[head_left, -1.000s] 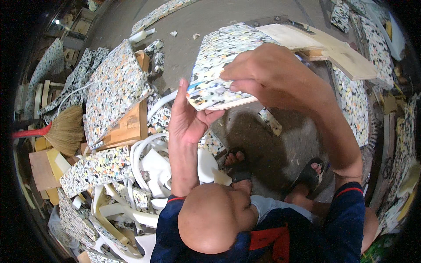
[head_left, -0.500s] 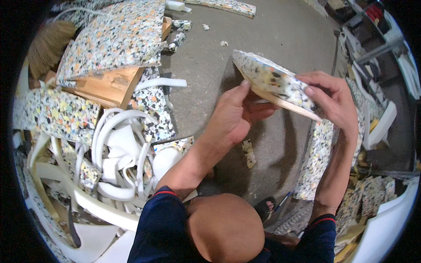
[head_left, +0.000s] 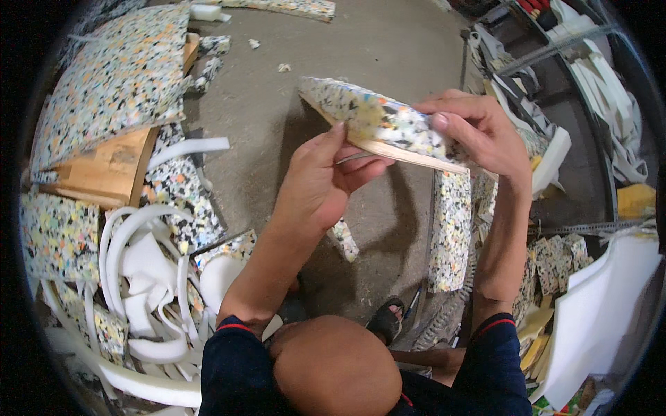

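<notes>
A tapered piece of multicoloured speckled foam point(head_left: 395, 123) lies along a thin wooden board point(head_left: 415, 157), held above the concrete floor. My left hand point(head_left: 316, 177) grips the board's near edge, thumb on top and fingers curled underneath. At the right part, my right hand point(head_left: 482, 132) is closed on the foam, its thumb on the near face and its fingers over the far edge. The underside of the board and some of my fingertips are hidden.
White foam offcuts point(head_left: 149, 267) pile up on the left, below a wooden frame point(head_left: 107, 170) covered by a speckled foam sheet point(head_left: 114, 83). A long speckled foam strip point(head_left: 449, 232) lies on the right. A metal rack point(head_left: 555, 50) and a white sheet point(head_left: 600, 298) stand farther right.
The view has shifted to the right, so the surroundings appear farther left. Both hands keep their hold on the foam and board, which look slightly turned, with the wooden edge showing more.
</notes>
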`<state>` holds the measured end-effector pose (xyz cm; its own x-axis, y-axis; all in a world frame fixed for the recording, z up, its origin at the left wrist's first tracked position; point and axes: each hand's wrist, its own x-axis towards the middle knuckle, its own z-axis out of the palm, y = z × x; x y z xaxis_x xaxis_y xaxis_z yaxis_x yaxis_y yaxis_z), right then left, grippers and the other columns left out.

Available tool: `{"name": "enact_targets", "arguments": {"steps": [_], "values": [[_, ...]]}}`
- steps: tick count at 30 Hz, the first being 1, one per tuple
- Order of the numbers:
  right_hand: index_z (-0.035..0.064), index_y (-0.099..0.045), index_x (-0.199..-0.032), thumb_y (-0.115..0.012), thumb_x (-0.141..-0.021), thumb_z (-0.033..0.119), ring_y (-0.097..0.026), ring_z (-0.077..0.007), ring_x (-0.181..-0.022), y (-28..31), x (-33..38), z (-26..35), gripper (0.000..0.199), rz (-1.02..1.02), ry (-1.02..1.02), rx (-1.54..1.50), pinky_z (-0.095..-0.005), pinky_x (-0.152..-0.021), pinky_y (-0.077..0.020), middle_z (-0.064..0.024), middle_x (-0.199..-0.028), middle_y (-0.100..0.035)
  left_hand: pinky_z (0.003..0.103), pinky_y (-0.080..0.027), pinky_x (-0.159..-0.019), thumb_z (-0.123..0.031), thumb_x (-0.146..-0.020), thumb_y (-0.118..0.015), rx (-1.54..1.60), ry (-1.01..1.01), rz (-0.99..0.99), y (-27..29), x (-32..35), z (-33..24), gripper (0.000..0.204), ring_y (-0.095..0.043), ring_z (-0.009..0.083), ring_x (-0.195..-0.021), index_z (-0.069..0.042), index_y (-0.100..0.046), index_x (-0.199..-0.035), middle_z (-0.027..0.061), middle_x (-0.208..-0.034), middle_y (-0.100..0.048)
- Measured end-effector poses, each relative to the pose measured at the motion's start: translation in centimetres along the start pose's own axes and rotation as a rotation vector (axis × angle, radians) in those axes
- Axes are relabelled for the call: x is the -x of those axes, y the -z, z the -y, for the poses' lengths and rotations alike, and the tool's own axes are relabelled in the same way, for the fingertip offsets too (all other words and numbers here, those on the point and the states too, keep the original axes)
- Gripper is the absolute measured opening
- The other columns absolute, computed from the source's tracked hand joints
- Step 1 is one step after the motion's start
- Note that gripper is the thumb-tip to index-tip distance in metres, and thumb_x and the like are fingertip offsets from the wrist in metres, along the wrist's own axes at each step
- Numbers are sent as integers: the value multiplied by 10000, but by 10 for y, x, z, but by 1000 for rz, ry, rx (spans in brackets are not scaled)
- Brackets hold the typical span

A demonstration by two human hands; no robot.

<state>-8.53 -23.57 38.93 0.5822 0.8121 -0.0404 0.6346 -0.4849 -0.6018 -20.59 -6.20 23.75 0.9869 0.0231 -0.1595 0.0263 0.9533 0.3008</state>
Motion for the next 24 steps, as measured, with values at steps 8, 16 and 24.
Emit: {"name": "enact_targets", "arguments": {"steps": [8,16,24], "values": [[-18,-740,-1148,-736,-939,292,-688,-172,-873,-6,-1,-6,375,-27,113,-79,-319,-768,-536,-140,-1001,-760,427,-636,-915,-287,-1050,-593,-3,-4,30,7,-1,2,409,-702,316,-1107,20,-571,-1320,200,-1227,-679],[-10,-743,-1142,-758,-918,260,-708,-227,-868,-15,-6,-5,351,-60,158,-14,-338,-779,-546,-145,-1006,-758,435,-634,-925,-283,-1053,-587,15,-37,73,11,0,5,406,-703,293,-1108,27,-570,-1315,191,-1239,-676],[-10,-750,-1099,-709,-924,196,-675,-341,-902,-30,-1,-1,273,-23,279,83,-413,-838,-520,-168,-990,-743,445,-609,-944,-328,-1062,-556,2,0,-49,8,6,7,433,-707,295,-1097,18,-574,-1322,194,-1232,-686]]}}
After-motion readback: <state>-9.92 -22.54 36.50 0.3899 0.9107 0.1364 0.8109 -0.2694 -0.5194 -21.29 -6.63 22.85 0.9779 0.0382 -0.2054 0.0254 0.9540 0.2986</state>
